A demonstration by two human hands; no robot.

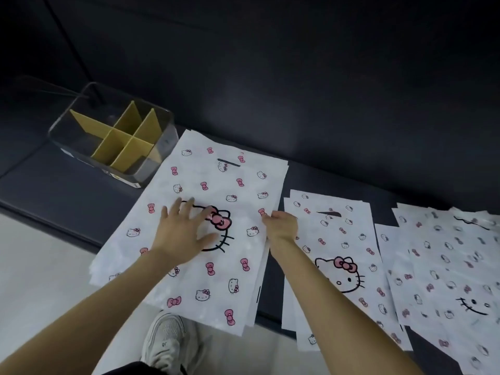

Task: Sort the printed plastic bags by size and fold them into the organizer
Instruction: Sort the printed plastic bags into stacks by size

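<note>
Pressed down with the left hand (184, 234), fingers straight and spread and holding nothing, flat on the big cat face of the large white plastic bag printed with pink bows (216, 180). Curled the fingers of the right hand (280, 226) over the right edge of this same bag, in a pinch as far as could be seen. Found the bag on top of a stack of equally large bags, on the dark grey padded seat (67, 185), with the near end hanging a little over the front of the seat. Saw just to the right a stack of medium white printed bags (338, 234), and further right a looser pile of white printed bags (446, 266), too blurred to judge their size. Saw behind and to the left, near the far corner of the large stack, the clear plastic organizer with yellow cardboard dividers (165, 142), with nothing visible in its compartments. Judged the sorting by size mostly done, with three separate piles. Judged the folding not yet begun, so that every bag remained to be folded and put in. Noticed below a pale grey sneaker (167, 336) on the light floor (40, 266).
</note>
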